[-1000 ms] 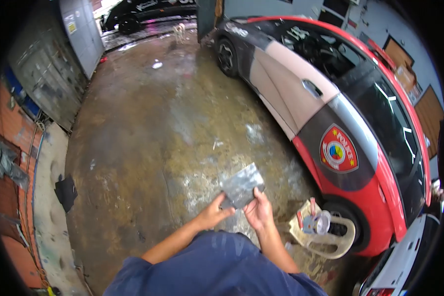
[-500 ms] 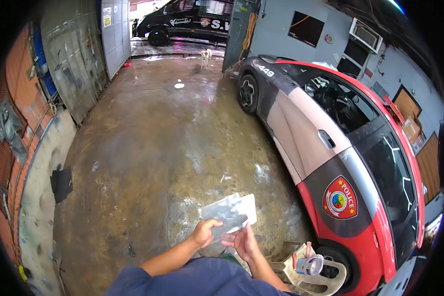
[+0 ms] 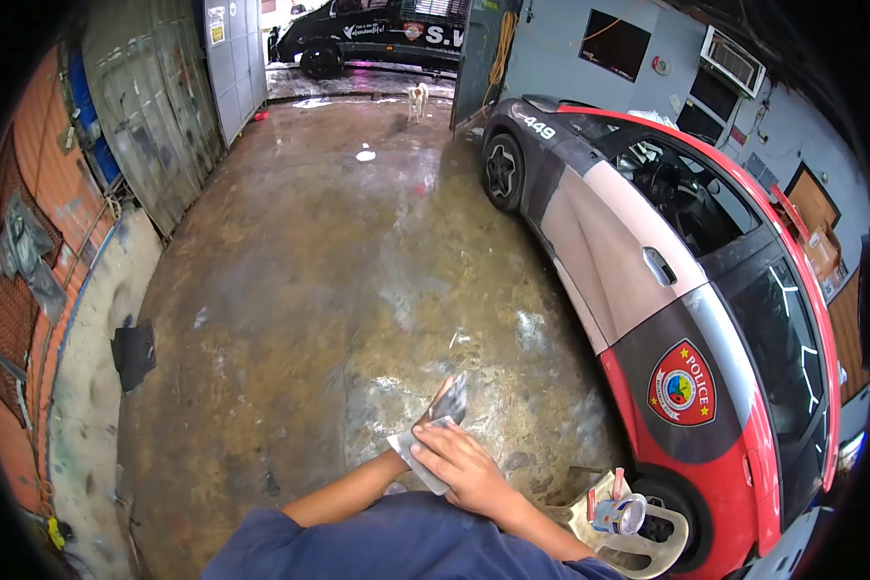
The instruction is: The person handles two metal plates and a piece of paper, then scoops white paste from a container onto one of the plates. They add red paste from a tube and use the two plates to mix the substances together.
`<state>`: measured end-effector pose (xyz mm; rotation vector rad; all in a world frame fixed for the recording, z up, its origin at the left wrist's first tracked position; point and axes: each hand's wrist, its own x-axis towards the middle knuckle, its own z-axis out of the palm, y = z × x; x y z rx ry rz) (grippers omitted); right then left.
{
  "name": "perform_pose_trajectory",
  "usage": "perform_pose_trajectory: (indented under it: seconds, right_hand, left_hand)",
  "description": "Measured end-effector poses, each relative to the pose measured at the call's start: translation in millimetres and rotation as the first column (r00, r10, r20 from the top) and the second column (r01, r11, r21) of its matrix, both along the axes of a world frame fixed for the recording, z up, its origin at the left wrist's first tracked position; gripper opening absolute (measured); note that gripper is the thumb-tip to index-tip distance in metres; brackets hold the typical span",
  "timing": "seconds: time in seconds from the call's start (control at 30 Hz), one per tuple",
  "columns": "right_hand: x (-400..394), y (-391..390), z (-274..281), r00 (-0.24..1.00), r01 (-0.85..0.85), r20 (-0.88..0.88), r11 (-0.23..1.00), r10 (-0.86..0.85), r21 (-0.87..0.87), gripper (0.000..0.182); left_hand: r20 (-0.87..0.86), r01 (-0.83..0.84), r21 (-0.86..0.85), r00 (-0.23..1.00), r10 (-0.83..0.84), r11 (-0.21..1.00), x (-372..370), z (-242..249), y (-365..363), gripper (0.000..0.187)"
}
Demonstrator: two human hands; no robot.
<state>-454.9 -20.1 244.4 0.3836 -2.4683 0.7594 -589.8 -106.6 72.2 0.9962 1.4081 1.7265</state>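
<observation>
My left hand (image 3: 425,421) is mostly covered by what lies across it. A dark grey flat sheet (image 3: 457,398) shows at its far end, somewhat blurred. Over the left palm and wrist lies a paler grey flat piece (image 3: 418,466), thin with straight edges. My right hand (image 3: 462,471) is on top of that pale piece, its fingers closed over it and pressing it against the left hand. Whether the two flat pieces are joined cannot be made out. Both hands are in front of my body, above the floor.
A red, black and primer-coloured police car (image 3: 638,280) stands along the right. Near its rear wheel, a plastic chair (image 3: 672,541) bears a can (image 3: 621,515). Ahead are a dog (image 3: 418,101) and a black van (image 3: 367,37). Dark cloth (image 3: 133,356) lies at left.
Both hands were side by side, the left holding the flat pieces out. Now my right hand has moved left onto the pale piece, over the left hand. The view has shifted slightly.
</observation>
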Motion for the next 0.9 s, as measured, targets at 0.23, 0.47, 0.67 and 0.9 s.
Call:
perform_pose_trajectory:
  seconds: [0.23, 0.47, 0.67, 0.9]
  right_hand:
    - [-12.3, 7.4, -26.2, 0.968, 0.243, -0.023, 0.955, -0.250, -0.170, 0.044]
    - [-10.5, 15.6, -42.5, 0.923, 0.377, 0.080, 0.848, -0.375, -0.373, 0.041]
    - [-5.4, 7.4, -60.1, 0.879, 0.473, 0.097, 0.822, -0.468, -0.316, 0.040]
    - [9.3, -12.9, -45.9, 0.933, 0.356, 0.064, 0.888, -0.353, -0.292, 0.043]
  left_hand:
    - [-0.016, -0.037, -0.120, 0.999, 0.035, 0.992, 19.4, 98.1, -15.1, 0.076]
    - [-0.174, -0.041, -0.090, 0.984, 0.025, 0.995, 32.0, 94.3, -19.4, 0.077]
    - [-0.112, -0.062, 0.000, 0.992, 0.062, 0.998, 47.2, 81.0, -24.7, 0.080]
    - [-0.020, -0.011, -0.111, 1.000, 0.009, 0.994, 41.8, 78.7, -32.7, 0.078]
